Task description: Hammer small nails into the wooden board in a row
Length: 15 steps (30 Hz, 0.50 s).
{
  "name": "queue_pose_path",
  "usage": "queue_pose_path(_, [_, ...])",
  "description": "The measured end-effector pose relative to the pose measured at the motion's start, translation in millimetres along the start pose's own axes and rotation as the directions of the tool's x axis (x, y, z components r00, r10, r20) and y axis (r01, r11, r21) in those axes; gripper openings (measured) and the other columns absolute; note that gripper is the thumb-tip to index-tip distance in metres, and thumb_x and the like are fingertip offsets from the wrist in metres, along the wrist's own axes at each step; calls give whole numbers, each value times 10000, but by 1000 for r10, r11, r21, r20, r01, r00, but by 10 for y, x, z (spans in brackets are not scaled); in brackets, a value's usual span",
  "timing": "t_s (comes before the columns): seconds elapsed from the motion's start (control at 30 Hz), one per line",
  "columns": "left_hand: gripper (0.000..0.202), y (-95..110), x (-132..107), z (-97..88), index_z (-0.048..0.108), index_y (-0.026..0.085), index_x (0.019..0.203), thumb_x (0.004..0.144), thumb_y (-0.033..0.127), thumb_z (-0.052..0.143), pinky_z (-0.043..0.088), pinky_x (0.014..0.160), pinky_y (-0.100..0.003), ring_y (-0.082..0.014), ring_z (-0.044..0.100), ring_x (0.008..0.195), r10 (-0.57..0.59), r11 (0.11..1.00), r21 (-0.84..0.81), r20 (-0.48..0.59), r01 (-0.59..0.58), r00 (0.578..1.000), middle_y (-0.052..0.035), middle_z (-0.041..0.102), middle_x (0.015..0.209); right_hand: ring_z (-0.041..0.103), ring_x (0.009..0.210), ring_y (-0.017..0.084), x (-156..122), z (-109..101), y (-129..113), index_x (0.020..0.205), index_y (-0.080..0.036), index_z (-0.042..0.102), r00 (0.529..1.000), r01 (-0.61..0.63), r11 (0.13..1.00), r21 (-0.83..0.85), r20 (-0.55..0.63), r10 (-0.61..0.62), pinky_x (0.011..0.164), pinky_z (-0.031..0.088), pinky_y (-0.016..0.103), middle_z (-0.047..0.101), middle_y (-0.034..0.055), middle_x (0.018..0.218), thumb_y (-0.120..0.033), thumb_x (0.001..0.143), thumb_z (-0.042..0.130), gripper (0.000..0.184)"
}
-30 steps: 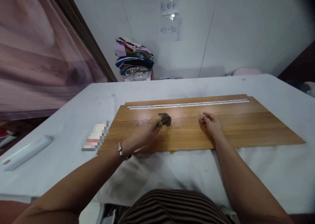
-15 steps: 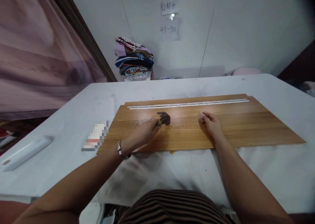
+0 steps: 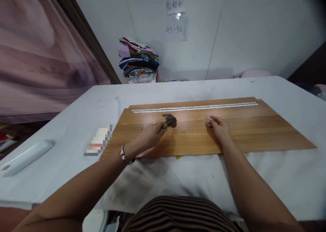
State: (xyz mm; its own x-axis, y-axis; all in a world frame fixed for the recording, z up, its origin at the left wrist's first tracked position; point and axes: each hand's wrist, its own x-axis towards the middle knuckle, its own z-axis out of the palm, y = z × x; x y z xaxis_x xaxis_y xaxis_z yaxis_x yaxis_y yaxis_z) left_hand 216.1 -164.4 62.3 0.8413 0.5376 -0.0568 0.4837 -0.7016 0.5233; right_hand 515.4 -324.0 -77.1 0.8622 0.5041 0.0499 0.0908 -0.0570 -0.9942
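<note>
The left hand [image 3: 152,134] is wrapped around the handle of a claw hammer [image 3: 171,120], its head over the left part of the wood-grain board [image 3: 254,133]. Loose nails [image 3: 141,127] lie left of that hand. Farther right, the right hand [image 3: 221,127] holds its thumb and fingers close together near a row of dark dots [image 3: 189,130]; I cannot tell what they grip.

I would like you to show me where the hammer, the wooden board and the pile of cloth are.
Hammer [image 3: 170,121]: head view, on its dark metal head.
Wooden board [image 3: 193,143]: head view, on its bare wood surface.
Pile of cloth [image 3: 139,63]: head view, around its middle.
</note>
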Motion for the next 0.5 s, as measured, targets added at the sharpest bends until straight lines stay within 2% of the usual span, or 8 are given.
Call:
queue_pose_path(0.33, [211,-102,2,105,627,230,971,989,370,470,463,790,-361,-250,649,877,-9,996,88,24,7,1000,-80,719,998,682,638,172,23,-14,27,1041,-193,770,1000,7,1000,-23,-2,-7,680,557,332,773,48,757,-518,712,670,474])
queue_pose_path(0.5, [200,-56,-5,84,631,234,957,973,365,480,455,767,-351,-238,632,829,-34,997,70,28,32,999,-69,712,951,667,633,169,22,-9,30,1041,-196,770,1000,23,1000,-17,7,-23,665,546,327,764,49,752,-551,708,675,496])
